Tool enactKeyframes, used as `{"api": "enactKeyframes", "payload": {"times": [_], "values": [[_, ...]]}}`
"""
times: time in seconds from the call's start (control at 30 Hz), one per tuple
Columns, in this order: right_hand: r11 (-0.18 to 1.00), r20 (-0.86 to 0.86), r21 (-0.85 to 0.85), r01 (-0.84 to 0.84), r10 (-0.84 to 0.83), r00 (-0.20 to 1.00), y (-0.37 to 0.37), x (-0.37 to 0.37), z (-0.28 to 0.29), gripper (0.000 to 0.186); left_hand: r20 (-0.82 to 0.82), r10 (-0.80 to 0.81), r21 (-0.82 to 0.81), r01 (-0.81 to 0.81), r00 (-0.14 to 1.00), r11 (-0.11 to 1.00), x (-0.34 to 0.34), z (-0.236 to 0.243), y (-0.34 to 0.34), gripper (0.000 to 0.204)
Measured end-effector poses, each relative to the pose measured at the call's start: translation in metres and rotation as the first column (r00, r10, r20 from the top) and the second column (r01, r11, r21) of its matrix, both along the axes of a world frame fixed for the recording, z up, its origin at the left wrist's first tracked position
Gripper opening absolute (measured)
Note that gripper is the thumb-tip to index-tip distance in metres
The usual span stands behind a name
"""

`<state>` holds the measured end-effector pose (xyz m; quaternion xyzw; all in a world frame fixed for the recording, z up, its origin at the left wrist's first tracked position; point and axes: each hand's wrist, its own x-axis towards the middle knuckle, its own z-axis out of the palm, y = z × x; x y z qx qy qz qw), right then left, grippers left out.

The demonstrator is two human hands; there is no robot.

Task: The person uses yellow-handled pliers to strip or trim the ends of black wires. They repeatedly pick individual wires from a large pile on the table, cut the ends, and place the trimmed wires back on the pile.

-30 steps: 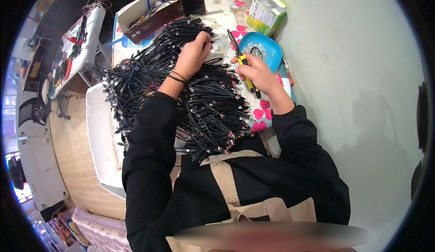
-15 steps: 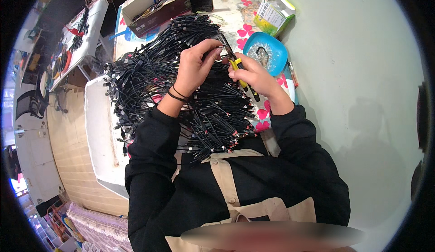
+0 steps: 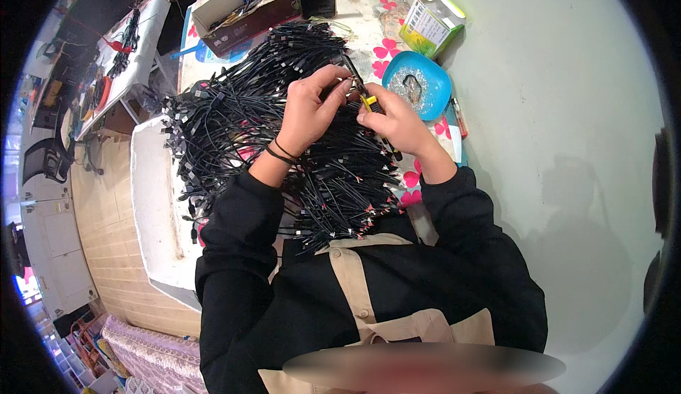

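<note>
A large spread of black cables (image 3: 330,174) with small connectors and stripped ends covers the table before me. My left hand (image 3: 312,107) is above the pile, thumb and forefinger pinching a thin cable end (image 3: 352,80) at the jaws of a yellow-and-black hand tool (image 3: 372,103), which looks like pliers or strippers. My right hand (image 3: 397,121) is wrapped round that tool's handles, just right of my left hand. Beside them a blue plastic tray (image 3: 441,82) holds scattered white bits and a small dark object.
A cardboard box (image 3: 245,29) of tools and leads stands at the back. A green-and-white carton (image 3: 431,18) leans near the pale wall, with a slim tool (image 3: 458,117) below it by the tray. A white block (image 3: 152,202) and a side table (image 3: 138,46) are at left.
My left hand has moved right and come together with my right hand, bringing a cable end to the tool's jaws. My right hand has shifted slightly.
</note>
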<state>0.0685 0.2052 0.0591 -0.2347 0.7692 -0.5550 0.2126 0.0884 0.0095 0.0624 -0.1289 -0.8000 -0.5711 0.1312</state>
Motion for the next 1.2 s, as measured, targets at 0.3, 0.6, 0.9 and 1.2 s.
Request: {"api": "enactKeyframes", "payload": {"times": [0.3,0.6,0.9,1.2], "values": [[0.990,0.084,-0.086,0.112,-0.105,0.991,-0.009,0.005,-0.008,0.037,-0.087,0.097,-0.035,-0.100,0.991,0.994,0.004,0.001,0.008,0.012],[0.991,0.118,-0.089,0.101,-0.090,0.989,-0.012,0.012,0.000,0.038,-0.338,0.251,-0.258,-0.346,0.907,0.902,0.003,-0.004,0.019,0.012],[0.988,0.174,-0.034,0.150,-0.142,0.975,-0.013,0.012,-0.013,0.024,-0.339,0.263,-0.208,-0.345,0.903,0.915,0.005,-0.006,0.023,0.012],[0.936,0.271,-0.213,0.280,-0.218,0.937,0.032,0.000,0.006,0.033,0.050,-0.312,-0.291,0.312,0.949,0.904,0.010,0.001,-0.019,0.018]]}}
